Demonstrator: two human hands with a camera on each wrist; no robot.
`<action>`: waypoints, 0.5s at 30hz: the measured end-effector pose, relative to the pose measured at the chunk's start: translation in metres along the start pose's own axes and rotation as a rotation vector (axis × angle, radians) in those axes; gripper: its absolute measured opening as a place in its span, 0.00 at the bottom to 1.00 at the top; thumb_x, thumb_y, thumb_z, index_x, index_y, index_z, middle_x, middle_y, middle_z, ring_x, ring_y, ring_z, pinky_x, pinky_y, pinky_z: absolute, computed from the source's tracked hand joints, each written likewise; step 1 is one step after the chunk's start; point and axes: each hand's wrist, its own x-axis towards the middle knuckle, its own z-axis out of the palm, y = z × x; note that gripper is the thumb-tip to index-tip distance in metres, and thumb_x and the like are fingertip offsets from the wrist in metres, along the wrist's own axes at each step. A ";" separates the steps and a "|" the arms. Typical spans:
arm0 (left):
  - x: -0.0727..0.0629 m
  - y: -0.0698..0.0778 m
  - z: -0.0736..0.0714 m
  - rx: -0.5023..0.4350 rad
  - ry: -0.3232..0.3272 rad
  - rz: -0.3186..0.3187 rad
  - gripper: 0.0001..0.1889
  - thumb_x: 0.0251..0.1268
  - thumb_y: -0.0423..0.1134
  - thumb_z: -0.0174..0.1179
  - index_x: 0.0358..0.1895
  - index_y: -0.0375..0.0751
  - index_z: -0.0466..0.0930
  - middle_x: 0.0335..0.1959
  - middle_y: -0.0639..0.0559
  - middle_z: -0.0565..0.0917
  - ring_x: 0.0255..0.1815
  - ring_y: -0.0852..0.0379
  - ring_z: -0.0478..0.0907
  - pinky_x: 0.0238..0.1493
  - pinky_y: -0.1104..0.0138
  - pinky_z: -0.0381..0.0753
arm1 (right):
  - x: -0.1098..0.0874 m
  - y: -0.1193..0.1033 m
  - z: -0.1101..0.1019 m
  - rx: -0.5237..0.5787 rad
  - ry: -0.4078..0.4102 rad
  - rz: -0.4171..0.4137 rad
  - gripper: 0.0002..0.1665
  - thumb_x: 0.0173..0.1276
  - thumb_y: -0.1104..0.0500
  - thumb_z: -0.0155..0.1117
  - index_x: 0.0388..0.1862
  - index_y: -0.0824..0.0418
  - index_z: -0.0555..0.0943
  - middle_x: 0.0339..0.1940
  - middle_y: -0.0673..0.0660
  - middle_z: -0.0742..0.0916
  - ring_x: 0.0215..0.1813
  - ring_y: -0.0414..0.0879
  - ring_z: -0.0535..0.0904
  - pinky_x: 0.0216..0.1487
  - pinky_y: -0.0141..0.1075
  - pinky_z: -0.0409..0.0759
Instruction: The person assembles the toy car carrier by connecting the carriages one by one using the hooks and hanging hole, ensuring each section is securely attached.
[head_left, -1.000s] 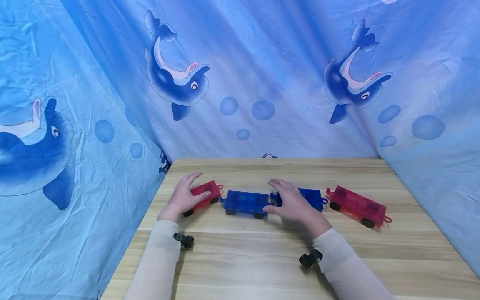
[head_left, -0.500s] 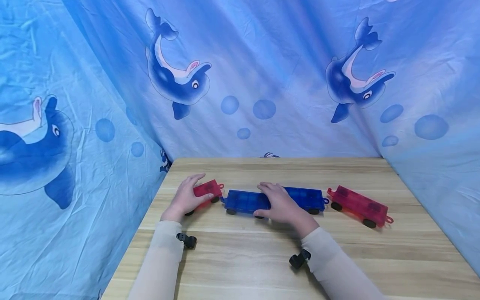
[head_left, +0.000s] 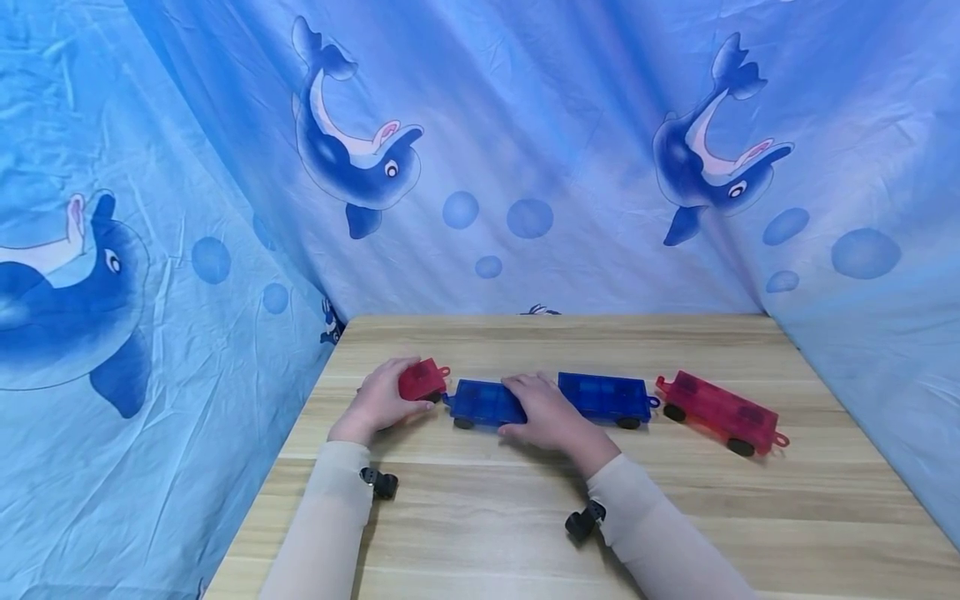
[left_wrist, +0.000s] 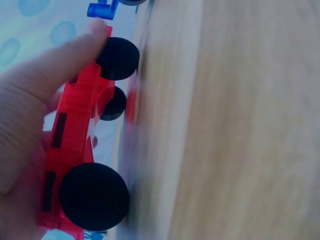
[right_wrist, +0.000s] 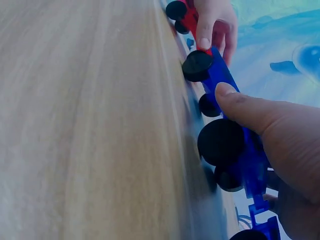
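On the left, my left hand (head_left: 378, 404) grips a red toy train wagon (head_left: 422, 379) from above, covering its rear part. In the left wrist view the thumb lies along the side of this wagon (left_wrist: 72, 120), its tip by the front end, close to a blue coupling (left_wrist: 101, 11). My right hand (head_left: 546, 410) holds the left blue wagon (head_left: 480, 402) by its right end, thumb on the near side. This wagon (right_wrist: 250, 155) has black wheels and points toward the red one. Behind the right hand stands a second blue wagon (head_left: 606, 396), its left end hidden.
Another red wagon (head_left: 720, 408) stands angled at the right, its hook near the second blue wagon's loop. All are on a wood-grain table (head_left: 480, 508). A blue dolphin-print curtain (head_left: 480, 142) hangs behind and at the sides.
My right hand has slid left from between the blue wagons onto the left one's end. My left hand has moved slightly right and closed further over the red wagon.
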 end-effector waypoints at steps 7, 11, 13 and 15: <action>0.000 -0.001 -0.002 0.000 -0.013 -0.025 0.48 0.55 0.53 0.81 0.79 0.47 0.68 0.70 0.41 0.76 0.65 0.39 0.76 0.62 0.44 0.79 | 0.001 0.000 0.002 -0.027 -0.002 0.010 0.55 0.66 0.33 0.73 0.84 0.54 0.64 0.80 0.57 0.71 0.83 0.63 0.57 0.82 0.59 0.50; -0.002 -0.004 -0.007 -0.036 -0.012 -0.010 0.46 0.57 0.51 0.80 0.78 0.46 0.69 0.68 0.40 0.77 0.64 0.39 0.77 0.62 0.45 0.80 | 0.001 0.000 0.001 -0.030 -0.002 0.008 0.55 0.66 0.33 0.73 0.84 0.54 0.64 0.80 0.58 0.72 0.83 0.63 0.57 0.82 0.59 0.50; -0.003 -0.004 -0.010 -0.047 -0.014 0.002 0.45 0.58 0.50 0.80 0.77 0.44 0.69 0.68 0.40 0.77 0.64 0.39 0.77 0.61 0.45 0.80 | 0.001 0.000 0.001 -0.029 -0.002 0.005 0.55 0.66 0.33 0.73 0.84 0.55 0.65 0.80 0.59 0.72 0.83 0.64 0.57 0.82 0.59 0.50; -0.004 -0.004 -0.013 -0.055 -0.020 0.018 0.44 0.58 0.48 0.79 0.77 0.43 0.70 0.68 0.39 0.77 0.63 0.39 0.77 0.61 0.45 0.80 | 0.001 0.000 0.001 -0.032 -0.002 0.003 0.55 0.66 0.33 0.73 0.84 0.55 0.65 0.80 0.59 0.72 0.83 0.64 0.57 0.82 0.60 0.50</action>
